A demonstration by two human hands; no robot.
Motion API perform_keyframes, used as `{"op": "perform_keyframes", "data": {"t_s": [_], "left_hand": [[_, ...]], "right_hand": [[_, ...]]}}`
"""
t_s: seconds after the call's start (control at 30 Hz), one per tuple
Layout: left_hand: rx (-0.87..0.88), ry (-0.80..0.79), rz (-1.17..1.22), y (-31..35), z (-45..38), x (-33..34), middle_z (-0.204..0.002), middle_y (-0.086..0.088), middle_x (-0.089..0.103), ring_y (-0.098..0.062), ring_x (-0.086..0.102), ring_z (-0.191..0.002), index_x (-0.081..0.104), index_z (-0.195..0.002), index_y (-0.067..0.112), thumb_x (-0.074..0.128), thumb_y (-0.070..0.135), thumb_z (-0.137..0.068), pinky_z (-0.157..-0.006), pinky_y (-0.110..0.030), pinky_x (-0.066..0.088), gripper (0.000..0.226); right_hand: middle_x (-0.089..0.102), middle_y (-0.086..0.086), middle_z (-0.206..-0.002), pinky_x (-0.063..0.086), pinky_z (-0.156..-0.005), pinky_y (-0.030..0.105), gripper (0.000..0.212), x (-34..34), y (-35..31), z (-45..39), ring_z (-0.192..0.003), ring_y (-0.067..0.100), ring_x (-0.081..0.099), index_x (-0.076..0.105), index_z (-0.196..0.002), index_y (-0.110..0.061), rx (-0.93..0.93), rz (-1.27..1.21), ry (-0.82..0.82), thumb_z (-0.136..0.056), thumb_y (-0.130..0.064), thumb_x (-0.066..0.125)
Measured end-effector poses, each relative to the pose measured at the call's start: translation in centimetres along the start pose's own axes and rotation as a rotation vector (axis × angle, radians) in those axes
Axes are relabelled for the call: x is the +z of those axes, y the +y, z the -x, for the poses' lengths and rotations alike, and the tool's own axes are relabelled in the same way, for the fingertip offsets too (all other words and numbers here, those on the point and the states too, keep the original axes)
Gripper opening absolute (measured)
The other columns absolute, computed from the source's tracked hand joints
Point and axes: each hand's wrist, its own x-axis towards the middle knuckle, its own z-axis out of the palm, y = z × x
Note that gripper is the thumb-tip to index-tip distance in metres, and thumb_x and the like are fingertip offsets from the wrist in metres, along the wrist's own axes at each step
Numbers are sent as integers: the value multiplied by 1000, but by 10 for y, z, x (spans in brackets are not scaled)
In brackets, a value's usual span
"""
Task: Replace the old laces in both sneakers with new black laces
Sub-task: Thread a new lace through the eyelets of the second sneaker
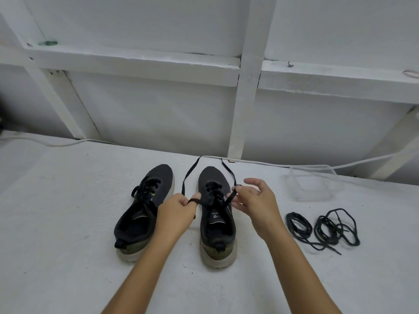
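Now both hands, left (175, 211) and right (254, 200), fingers pinching right sneaker (216, 214) lace (188, 177); tongue label unreadable.

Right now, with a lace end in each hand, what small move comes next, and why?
Probably keep drawing the lace out of the right sneaker. The left hand and right hand each pinch an end, yet it is threaded through the eyelets. The new laces lie untouched.

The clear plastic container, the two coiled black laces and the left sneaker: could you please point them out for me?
clear plastic container (314, 188): head view, its near wall.
coiled black laces (298, 225): head view, the left coil.
left sneaker (162, 174): head view, its toe.
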Motion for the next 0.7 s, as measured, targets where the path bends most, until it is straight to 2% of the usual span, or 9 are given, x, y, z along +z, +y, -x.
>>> {"op": "perform_keyframes", "data": {"t_s": [0.13,0.23,0.3,0.4,0.5,0.53,0.6,0.67,0.7], "left_hand": [[26,-66,249,24,-15,-15,-83,1,71,-13,73,-64,69,-89,20,63,23,-94,-69,-32,60,8],[181,-58,230,41,-28,-25,-82,12,74,-6,72,-77,73,-84,26,64,16,-87,-79,-30,58,14],[262,-77,195,53,-35,-28,-82,18,73,-4,68,-79,73,-81,28,65,18,-85,-78,-26,55,14],[296,-82,204,64,-43,-24,-99,15,69,-9,65,-91,71,-87,30,72,25,-84,-84,-29,53,6],[238,64,87,56,-47,-20,-115,9,52,-9,53,-102,61,-109,27,77,36,-82,-84,-27,43,33],[205,17,92,50,-46,-20,-115,10,54,-8,54,-102,59,-113,27,74,37,-85,-80,-25,42,33],[220,-291,113,37,-45,-18,-112,15,65,0,59,-98,62,-115,36,60,32,-97,-76,-21,41,18],[253,-551,166,26,-37,-16,-106,23,70,12,61,-94,62,-114,46,50,19,-103,-75,-14,43,32],[269,-603,188,23,-33,-15,-107,25,70,16,60,-95,61,-114,47,49,14,-103,-76,-9,43,36]], "right_hand": [[78,5,-102,52,-66,25,19,9,-16,-1,-69,13,65,66,-110,-12,3,62,-120,-95,-2,60],[78,-7,-97,46,-57,13,19,14,-22,-2,-60,0,59,76,-106,-19,-79,379,-243,-94,-9,66],[78,-13,-93,47,-62,11,12,21,-25,0,-69,-6,65,79,-102,-28,-121,537,-343,-91,-24,74],[78,-11,-90,44,-65,8,11,29,-25,1,-71,-7,66,76,-101,-20,-181,612,-408,-95,-26,70],[79,-3,-87,44,-64,11,12,29,-27,0,-64,-6,59,70,-105,-15,-181,522,-408,-100,-16,59],[78,-1,-87,44,-63,11,13,28,-28,0,-64,-4,58,70,-105,-16,-156,460,-406,-101,-15,57],[77,0,-85,44,-61,12,13,21,-28,-2,-66,2,57,71,-103,-17,-128,371,-394,-101,-15,58],[72,-4,-76,43,-60,16,13,15,-27,-4,-67,6,56,71,-100,-18,-127,368,-370,-102,-16,59],[69,-5,-73,43,-60,16,13,13,-27,-5,-68,7,55,72,-99,-18,-131,380,-357,-102,-17,59]]}}
